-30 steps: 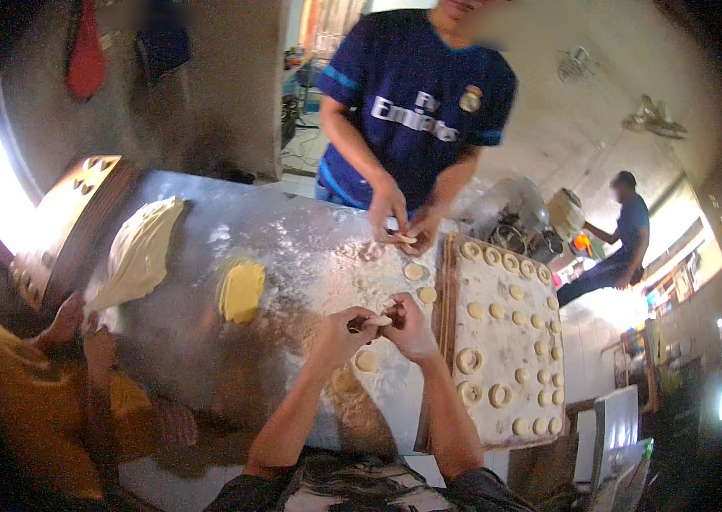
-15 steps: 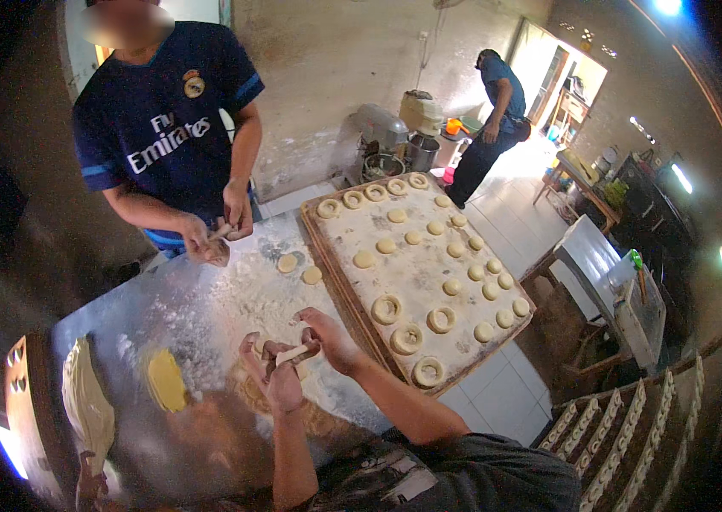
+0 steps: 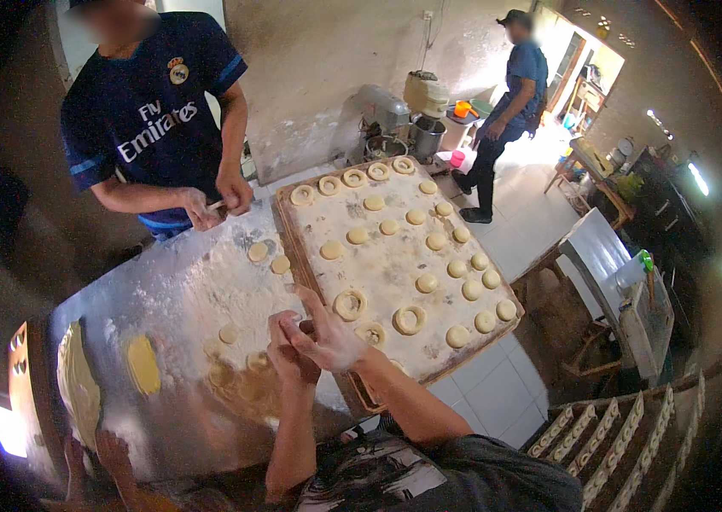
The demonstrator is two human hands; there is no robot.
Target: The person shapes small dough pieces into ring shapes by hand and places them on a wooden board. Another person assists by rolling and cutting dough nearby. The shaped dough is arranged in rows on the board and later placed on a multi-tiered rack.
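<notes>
My left hand and my right hand are closed together above the near edge of the tray, floury and overlapping. The strip of dough seen between them half a second ago is hidden by the fingers now. My right index finger points up and away from the rest. Under and beyond my hands lies the floured tray, with dough rings and flat round dough pieces on it. Small dough discs lie on the floured metal table to the left of my hands.
Across the table a co-worker's hands hold a small dough piece. At lower left, another person's hands are by a long pale dough mass; a yellow slab lies beside it. A further person stands near the doorway. Racks stand at lower right.
My hands have come together, covering the dough strip that showed between them. The view has shifted a little. The person near the doorway now stands more upright.
</notes>
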